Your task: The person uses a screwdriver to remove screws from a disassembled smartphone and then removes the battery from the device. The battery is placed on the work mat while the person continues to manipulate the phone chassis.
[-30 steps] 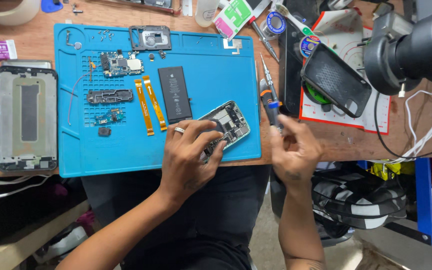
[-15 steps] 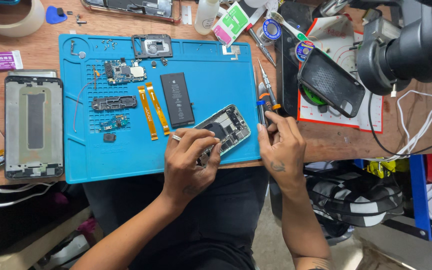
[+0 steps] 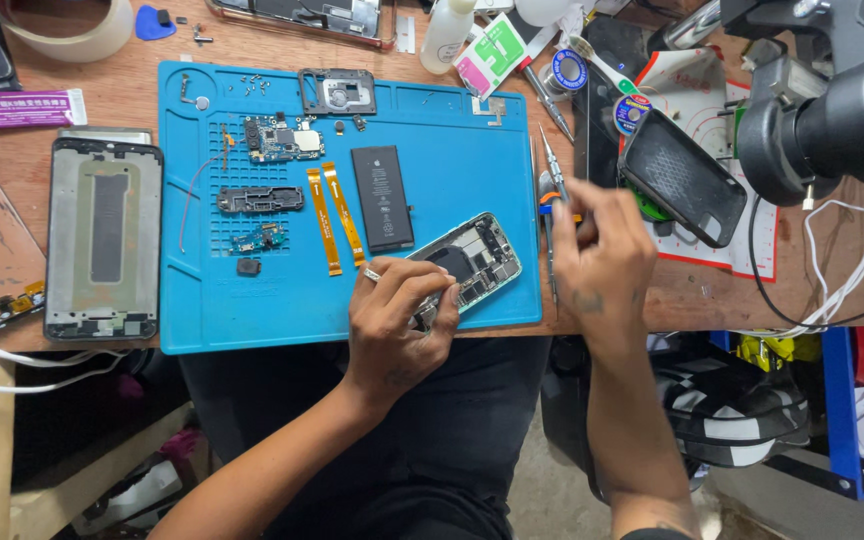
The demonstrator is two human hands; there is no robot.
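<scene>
A bright blue mat (image 3: 252,310) covers the brown wooden desk (image 3: 12,220). On it lie a black battery (image 3: 382,198) and two orange ribbon strips (image 3: 334,215). At the desk's right edge, a black phone case (image 3: 682,178) has a dotted texture.

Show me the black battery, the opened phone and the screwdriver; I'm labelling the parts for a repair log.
black battery (image 3: 382,198): head view, middle of its flat face.
opened phone (image 3: 472,257): head view, exposed board inside its frame.
screwdriver (image 3: 549,172): head view, thin metal shaft beside the mat's right edge.
</scene>
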